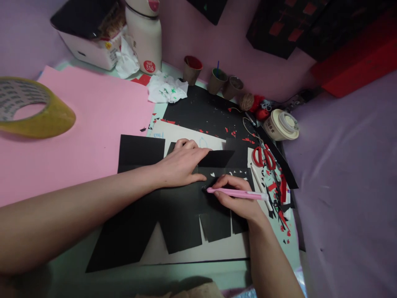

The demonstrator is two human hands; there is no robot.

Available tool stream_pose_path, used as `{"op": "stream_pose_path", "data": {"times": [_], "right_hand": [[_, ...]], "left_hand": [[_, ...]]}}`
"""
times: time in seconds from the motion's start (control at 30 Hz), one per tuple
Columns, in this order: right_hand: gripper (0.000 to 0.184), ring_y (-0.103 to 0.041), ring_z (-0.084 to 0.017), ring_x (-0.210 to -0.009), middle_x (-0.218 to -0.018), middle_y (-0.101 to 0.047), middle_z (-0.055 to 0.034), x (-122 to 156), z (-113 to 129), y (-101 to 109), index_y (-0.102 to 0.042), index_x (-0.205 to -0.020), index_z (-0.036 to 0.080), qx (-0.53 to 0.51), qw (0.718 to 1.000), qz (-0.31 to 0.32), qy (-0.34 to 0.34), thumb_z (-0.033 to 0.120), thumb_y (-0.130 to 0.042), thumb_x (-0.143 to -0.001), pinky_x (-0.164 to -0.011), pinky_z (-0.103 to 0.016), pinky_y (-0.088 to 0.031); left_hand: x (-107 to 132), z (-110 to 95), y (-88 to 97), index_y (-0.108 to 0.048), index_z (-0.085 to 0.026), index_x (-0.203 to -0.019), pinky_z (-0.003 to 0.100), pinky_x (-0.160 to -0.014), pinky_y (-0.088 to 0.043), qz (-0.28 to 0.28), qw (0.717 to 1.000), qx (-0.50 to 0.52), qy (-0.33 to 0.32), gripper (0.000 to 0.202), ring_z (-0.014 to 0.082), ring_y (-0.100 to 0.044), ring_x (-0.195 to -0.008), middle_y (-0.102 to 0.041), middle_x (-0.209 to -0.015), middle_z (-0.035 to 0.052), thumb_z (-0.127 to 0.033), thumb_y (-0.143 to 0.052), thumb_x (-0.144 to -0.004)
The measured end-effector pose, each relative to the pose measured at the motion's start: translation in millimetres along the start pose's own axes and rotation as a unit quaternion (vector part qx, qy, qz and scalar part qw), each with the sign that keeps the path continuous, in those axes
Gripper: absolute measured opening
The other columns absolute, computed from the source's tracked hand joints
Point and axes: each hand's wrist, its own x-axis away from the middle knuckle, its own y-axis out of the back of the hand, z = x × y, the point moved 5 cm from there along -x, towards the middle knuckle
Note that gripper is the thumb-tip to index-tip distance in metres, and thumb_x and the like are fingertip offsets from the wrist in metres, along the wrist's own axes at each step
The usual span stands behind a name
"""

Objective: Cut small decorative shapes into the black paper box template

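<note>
A sheet of black card (182, 207) with folded flaps and cut slits lies in front of me. My left hand (182, 163) presses down on its upper part, thumb spread and some fingers bent over a raised flap. Closed in a pinch, my right hand (237, 196) holds a slim pink craft knife (232, 193), its front end pointing left at the card. The fine tip is too dark to make out. Close above it, a small heart-shaped hole (212, 174) and several little triangular holes show pale in the card. A white board (223, 250) lies underneath.
Pink paper (102, 107) and a big tape roll (58, 116) lie left. Red-handled scissors (263, 157), a white pen (260, 184) and red and black scraps are at right. Behind stand a white bottle (144, 37), paint cups (217, 80), crumpled tissue (167, 87) and a lidded cup (281, 126).
</note>
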Motion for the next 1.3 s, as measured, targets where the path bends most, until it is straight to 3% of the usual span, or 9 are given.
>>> {"op": "stream_pose_path", "data": {"times": [0.53,0.73,1.3], "right_hand": [[0.003,-0.065,-0.017,-0.073,-0.079,-0.072,-0.0020,-0.9,-1.5,-1.5,-0.069,-0.078,0.020,0.018,1.000,0.002,-0.013,0.019,-0.066,-0.078,-0.065,-0.026,-0.048],[0.004,-0.064,-0.017,-0.073,-0.078,-0.071,-0.0016,-0.6,-2.2,-2.1,-0.070,-0.078,0.020,0.026,0.999,0.003,-0.021,0.019,-0.066,-0.078,-0.065,-0.026,-0.047],[0.003,-0.063,-0.016,-0.071,-0.076,-0.070,-0.0004,0.4,-4.2,-0.3,-0.068,-0.075,0.021,0.011,0.999,-0.012,-0.038,0.019,-0.066,-0.077,-0.063,-0.025,-0.046]], "left_hand": [[-0.2,-0.2,0.3,-0.052,-0.012,-0.121,0.045,-0.097,-0.031,0.002,1.000,0.012,0.003,0.042,0.0269,-0.047,-0.099,-0.056,-0.093,0.0087,-0.035,-0.059,-0.087],[-0.8,2.1,2.0,-0.053,-0.016,-0.125,0.044,-0.099,-0.030,-0.020,0.998,0.061,0.028,0.039,0.0238,-0.049,-0.098,-0.056,-0.092,0.0067,-0.025,-0.056,-0.088],[-0.3,2.9,3.9,-0.056,-0.019,-0.116,0.042,-0.094,-0.033,-0.039,0.996,0.076,0.040,0.030,0.0235,-0.046,-0.096,-0.054,-0.092,0.0055,-0.025,-0.058,-0.087]]}}
